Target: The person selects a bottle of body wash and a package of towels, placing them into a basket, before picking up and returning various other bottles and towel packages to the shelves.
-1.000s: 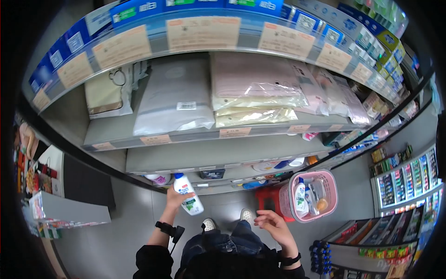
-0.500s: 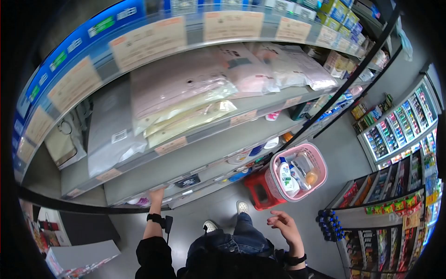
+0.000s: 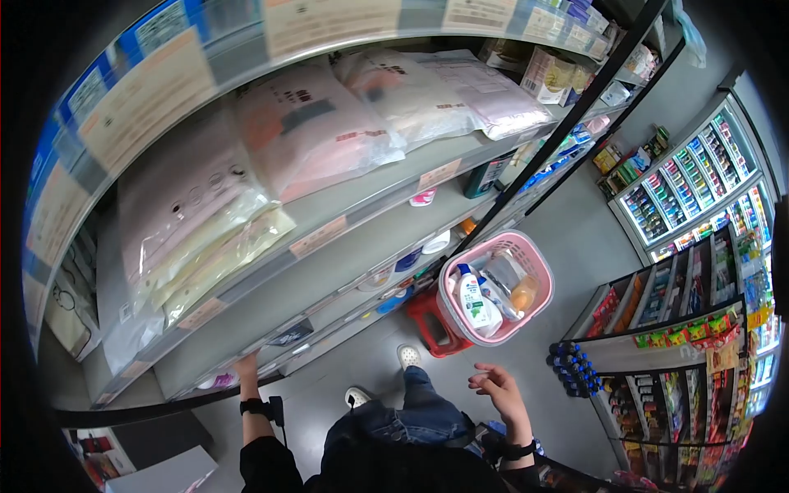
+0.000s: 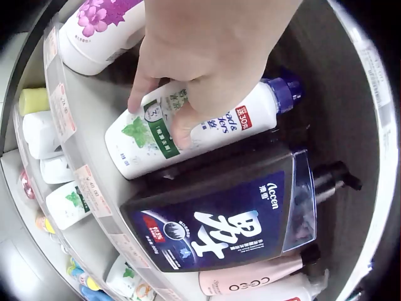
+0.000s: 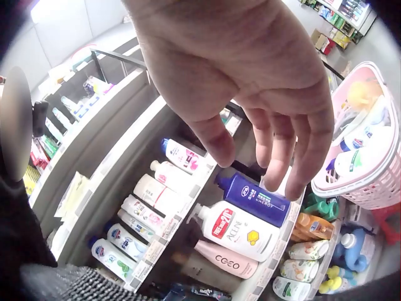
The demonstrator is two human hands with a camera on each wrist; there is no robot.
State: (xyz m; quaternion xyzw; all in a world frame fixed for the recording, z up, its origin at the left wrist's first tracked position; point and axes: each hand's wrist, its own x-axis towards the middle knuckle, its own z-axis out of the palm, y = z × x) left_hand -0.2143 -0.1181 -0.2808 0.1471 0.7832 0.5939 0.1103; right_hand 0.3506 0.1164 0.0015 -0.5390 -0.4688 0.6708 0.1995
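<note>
My left hand [image 4: 207, 56] reaches onto a lower shelf, its fingers and thumb spread around a white shampoo bottle [image 4: 141, 141] with a blue cap and a green leaf label. That bottle stands between a white bottle with purple flowers [image 4: 94, 34] and a large dark pump bottle [image 4: 213, 213]. In the head view the left hand [image 3: 246, 367] is at the shelf front, and its bottle is hidden. My right hand [image 3: 500, 390] hangs in the air with loosely bent fingers, holding nothing. To its upper left is a pink basket [image 3: 538, 275] containing a similar shampoo bottle [image 3: 471, 297].
The basket rests on a red stool [image 3: 427, 329] beside the shelving. Wrapped textile packs [image 3: 316, 135] fill the shelf above. A snack rack [image 3: 666, 353] and a drinks fridge [image 3: 686, 185] stand to the right. A dark upright post [image 3: 559, 131] runs beside the shelves.
My left hand has carried the shampoo bottle from in front of the shelves into the lower shelf. The head view has swung right; the right hand stays loosely raised.
</note>
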